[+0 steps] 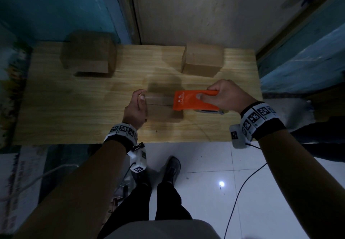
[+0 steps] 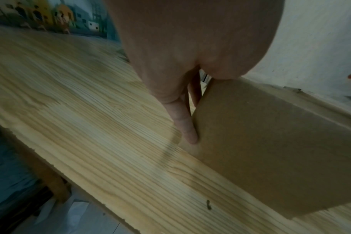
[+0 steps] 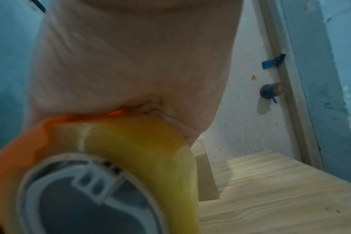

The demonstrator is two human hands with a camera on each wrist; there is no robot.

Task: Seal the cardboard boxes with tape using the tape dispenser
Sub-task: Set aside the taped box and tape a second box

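A small cardboard box (image 1: 160,108) sits in the middle of the wooden table (image 1: 74,108). My left hand (image 1: 137,104) holds its left end, thumb on the top edge and fingers (image 2: 187,126) straight down against its side (image 2: 270,150). My right hand (image 1: 222,97) grips the orange tape dispenser (image 1: 188,99), whose front end lies on the right part of the box top. The yellowish tape roll (image 3: 150,150) fills the right wrist view beneath the orange cover (image 3: 30,142). A shiny strip runs along the box top.
Two more cardboard boxes stand at the back of the table, a darker box (image 1: 89,54) at the left and a lighter box (image 1: 202,58) at the right. A door (image 1: 205,9) and blue walls lie behind. A black cable (image 1: 240,188) trails over the white tiled floor.
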